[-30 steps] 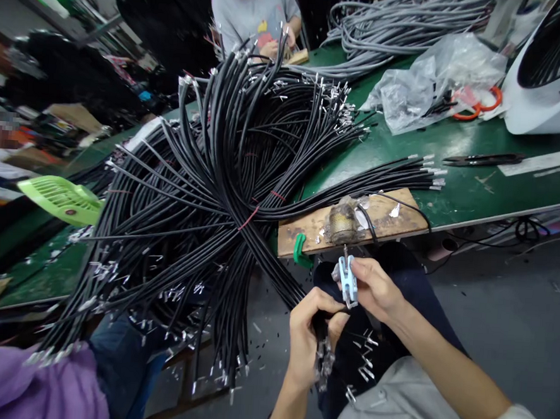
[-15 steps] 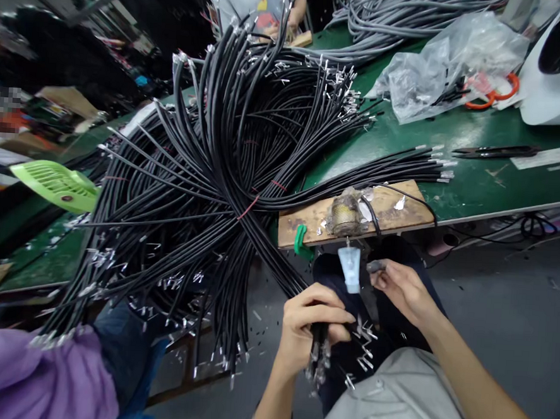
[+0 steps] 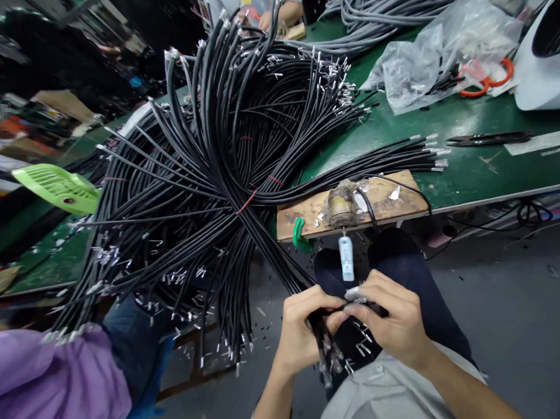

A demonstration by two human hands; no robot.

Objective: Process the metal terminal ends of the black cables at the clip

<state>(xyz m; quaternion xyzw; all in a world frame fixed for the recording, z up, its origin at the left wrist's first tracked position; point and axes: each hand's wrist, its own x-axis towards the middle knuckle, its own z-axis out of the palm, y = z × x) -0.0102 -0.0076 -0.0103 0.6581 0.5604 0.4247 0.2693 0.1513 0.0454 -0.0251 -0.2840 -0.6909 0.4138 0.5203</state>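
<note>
A large bundle of black cables (image 3: pixel 216 167) with metal-tipped ends fans out over the green table (image 3: pixel 472 171) and hangs down to my lap. My left hand (image 3: pixel 301 331) is closed round a bunch of these cable ends below the table edge. My right hand (image 3: pixel 391 320) pinches one black cable end, its fingertips touching the left hand. Just above both hands a light blue clip tool (image 3: pixel 346 259) hangs from a wooden board (image 3: pixel 389 207), which carries a taped metal block (image 3: pixel 341 207).
Black scissors (image 3: pixel 488 139), a clear plastic bag (image 3: pixel 431 61) over orange-handled scissors and grey cables (image 3: pixel 382 13) lie on the table. A green plastic fan grille (image 3: pixel 56 186) is at the left. Another person's hands (image 3: pixel 273 16) work at the far end. Purple cloth (image 3: pixel 37 372) fills the lower left.
My right hand has let go of the blue clip tool, which now hangs free, and has dropped down to meet the left hand at the cable ends.
</note>
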